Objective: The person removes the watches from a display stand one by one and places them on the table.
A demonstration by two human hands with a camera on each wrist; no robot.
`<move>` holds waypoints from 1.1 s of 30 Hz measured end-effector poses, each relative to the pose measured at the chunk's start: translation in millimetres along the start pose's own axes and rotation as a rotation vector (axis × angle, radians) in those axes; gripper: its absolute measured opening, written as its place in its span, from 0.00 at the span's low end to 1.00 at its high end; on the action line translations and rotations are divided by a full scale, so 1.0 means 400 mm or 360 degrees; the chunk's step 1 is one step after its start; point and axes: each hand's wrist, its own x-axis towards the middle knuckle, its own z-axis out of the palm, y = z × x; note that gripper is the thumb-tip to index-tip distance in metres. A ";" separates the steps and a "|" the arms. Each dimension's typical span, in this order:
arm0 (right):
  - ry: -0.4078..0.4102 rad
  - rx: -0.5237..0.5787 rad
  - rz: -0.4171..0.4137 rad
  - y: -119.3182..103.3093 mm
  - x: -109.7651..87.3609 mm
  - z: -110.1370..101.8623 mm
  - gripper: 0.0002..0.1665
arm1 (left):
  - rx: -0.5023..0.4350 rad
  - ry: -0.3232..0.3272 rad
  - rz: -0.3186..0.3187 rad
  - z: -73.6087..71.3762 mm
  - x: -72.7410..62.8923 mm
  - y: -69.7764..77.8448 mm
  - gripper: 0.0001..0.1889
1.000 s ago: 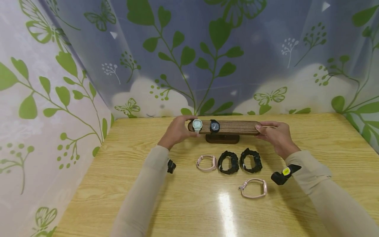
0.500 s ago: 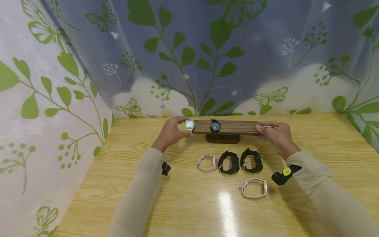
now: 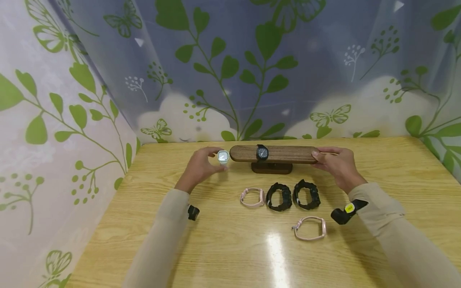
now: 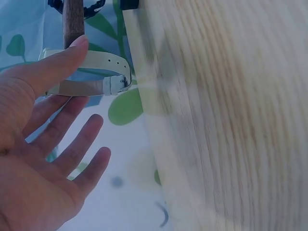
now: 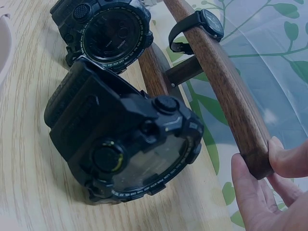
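Note:
My left hand [image 3: 199, 166] pinches a pale mint watch [image 3: 223, 156] between thumb and fingers, just off the left end of a dark wooden watch stand [image 3: 291, 155]. In the left wrist view the buckled strap [image 4: 103, 61] of that watch forms a closed loop, and the other fingers are spread. My right hand [image 3: 336, 164] grips the right end of the stand's bar, thumb in front. A black watch [image 3: 262, 152] is strapped round the bar, left of its middle. The right wrist view shows fingers and thumb [image 5: 288, 156] round the bar's end.
On the wooden table [image 3: 230, 256] in front of the stand lie a pink watch [image 3: 252, 197] and two chunky black watches [image 3: 279, 197]. Another pink watch [image 3: 309, 229] lies nearer the front. A leaf-patterned curtain [image 3: 230, 80] hangs behind the table.
The mint watch has slid left along the bar and come off its left end, carried in my left hand. My right hand has stayed at the bar's right end.

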 end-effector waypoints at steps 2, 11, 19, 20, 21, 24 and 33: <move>0.0000 0.0002 0.0005 0.000 0.001 0.001 0.32 | 0.0038 0.0004 0.0002 0.000 -0.011 0.004 0.30; -0.0002 0.0004 0.0016 -0.005 0.001 0.001 0.32 | 0.0088 -0.0018 0.0129 0.005 -0.062 0.037 0.28; -0.0019 0.0022 0.0029 -0.006 -0.001 0.000 0.32 | 0.0088 -0.0084 0.0213 0.017 -0.107 0.073 0.26; -0.0021 0.0028 0.0029 -0.006 -0.001 -0.001 0.32 | 0.0085 -0.0102 0.0217 0.019 -0.112 0.078 0.26; -0.0022 0.0030 0.0029 -0.005 -0.002 -0.001 0.32 | 0.0078 -0.0118 0.0220 0.022 -0.118 0.083 0.26; -0.0023 0.0031 0.0024 -0.006 -0.003 -0.001 0.32 | 0.0068 -0.0148 0.0246 0.031 -0.132 0.095 0.25; -0.0030 0.0037 0.0020 -0.007 -0.005 -0.001 0.32 | 0.0079 -0.0196 0.0379 0.062 -0.163 0.133 0.22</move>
